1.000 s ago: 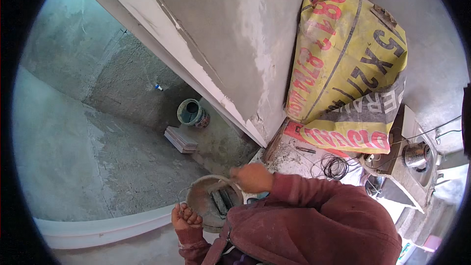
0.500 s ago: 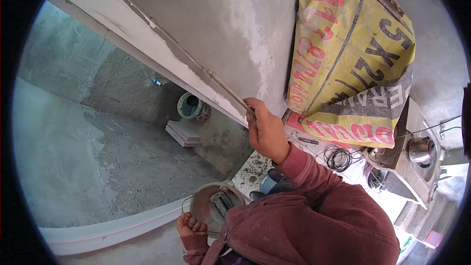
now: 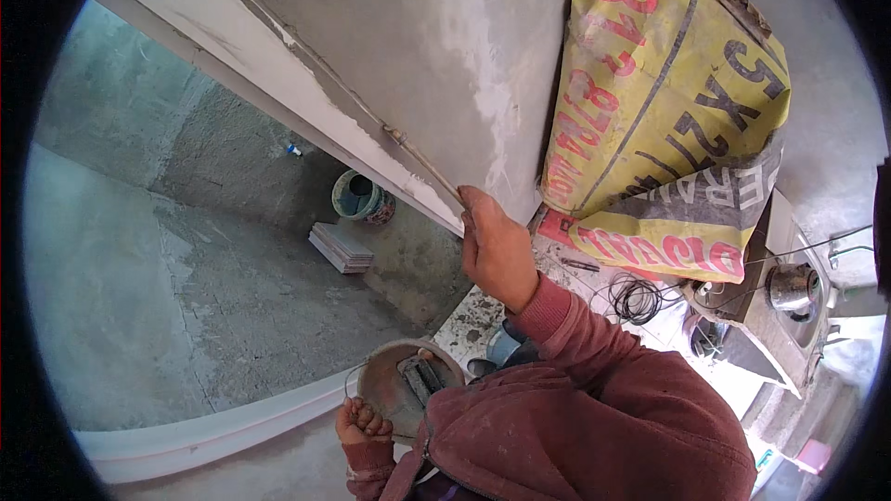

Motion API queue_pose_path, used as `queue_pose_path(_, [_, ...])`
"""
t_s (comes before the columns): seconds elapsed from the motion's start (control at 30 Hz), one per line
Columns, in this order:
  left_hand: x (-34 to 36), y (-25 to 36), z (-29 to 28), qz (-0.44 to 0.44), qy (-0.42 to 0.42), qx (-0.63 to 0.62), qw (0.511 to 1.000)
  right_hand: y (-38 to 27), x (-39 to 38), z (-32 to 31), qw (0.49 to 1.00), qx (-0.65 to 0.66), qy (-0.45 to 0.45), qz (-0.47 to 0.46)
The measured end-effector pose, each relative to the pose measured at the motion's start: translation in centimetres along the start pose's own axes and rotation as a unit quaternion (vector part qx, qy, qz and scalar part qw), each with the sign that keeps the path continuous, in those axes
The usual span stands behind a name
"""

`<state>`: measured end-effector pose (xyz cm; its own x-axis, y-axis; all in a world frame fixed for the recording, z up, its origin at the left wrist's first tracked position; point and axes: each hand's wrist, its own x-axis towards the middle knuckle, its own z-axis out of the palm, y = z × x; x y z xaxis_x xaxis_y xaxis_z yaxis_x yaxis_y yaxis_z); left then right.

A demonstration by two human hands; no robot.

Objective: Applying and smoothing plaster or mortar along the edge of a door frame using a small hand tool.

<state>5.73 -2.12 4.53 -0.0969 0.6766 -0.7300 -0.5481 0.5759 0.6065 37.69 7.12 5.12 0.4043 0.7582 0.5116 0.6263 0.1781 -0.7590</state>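
Note:
My right hand (image 3: 499, 246), in a maroon sleeve, is closed round the near end of a thin brown stick-like tool (image 3: 429, 165). A thicker band shows near the tool's far end, which lies along the rough plaster edge beside the white door frame (image 3: 269, 65); its tip is hard to tell from that edge. Low in the view my left hand (image 3: 362, 422) is closed at the rim and wire handle of a round, dirty bucket (image 3: 382, 390). Inside the bucket rests a dark grey, block-shaped thing (image 3: 422, 378), partly hidden by my jacket.
Beyond the frame, a bucket (image 3: 380, 211) and a stack of tiles (image 3: 342, 249) stand on the rough floor. A yellow printed sheet (image 3: 668, 121) leans on the wall at right. Coiled black cable (image 3: 639, 300) lies near a sink with a metal pot (image 3: 791, 288).
My right hand and the tool have shifted slightly left in the view, and so has most of the background. My left hand keeps its hold at the bucket.

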Motion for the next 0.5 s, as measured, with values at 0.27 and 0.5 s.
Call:
queue_pose_path(0.27, [0.2, 0.2, 0.4, -0.002, 0.016, 0.006, 1.000, 0.1, -1.3, 0.2, 0.997, -0.009, -0.042, 0.065])
queue_pose_path(0.5, [0.6, 0.3, 0.0, -0.001, -0.025, 0.010, 1.000, 1.4, -2.0, 1.2, 0.999, -0.021, -0.015, 0.027])
